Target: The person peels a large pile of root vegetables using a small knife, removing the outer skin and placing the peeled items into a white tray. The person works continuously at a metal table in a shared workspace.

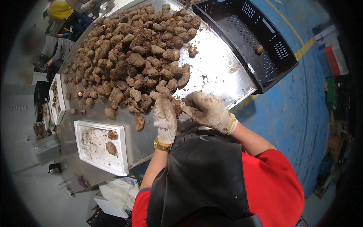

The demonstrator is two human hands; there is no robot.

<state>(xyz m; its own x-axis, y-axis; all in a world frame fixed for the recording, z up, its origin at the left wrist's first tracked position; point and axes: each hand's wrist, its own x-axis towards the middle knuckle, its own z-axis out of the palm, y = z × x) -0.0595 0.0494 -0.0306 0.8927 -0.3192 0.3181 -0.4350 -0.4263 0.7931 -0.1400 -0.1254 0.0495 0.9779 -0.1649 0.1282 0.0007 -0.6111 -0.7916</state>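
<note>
Centrally, the gloved left hand (165, 116), fingers straight and together, lies alongside a tuber (177, 107) at the near edge of the pile (128, 58) on the metal counter (215, 66). The right hand (208, 109), half curled, flanks its other side; whether either grips it cannot be told. Left: white tray (92, 151). Upper right: black crate (242, 32).

Smooth glossy metal table (215, 66), rough matt earth-crusted tubers (136, 59) on it, perforated plastic crate (242, 38) at the table's right, smooth plastic-looking tray (94, 151) at its near left, soiled knit-cloth gloves (165, 117) by its near edge, semi-glossy leathery apron (204, 174) before it
</note>
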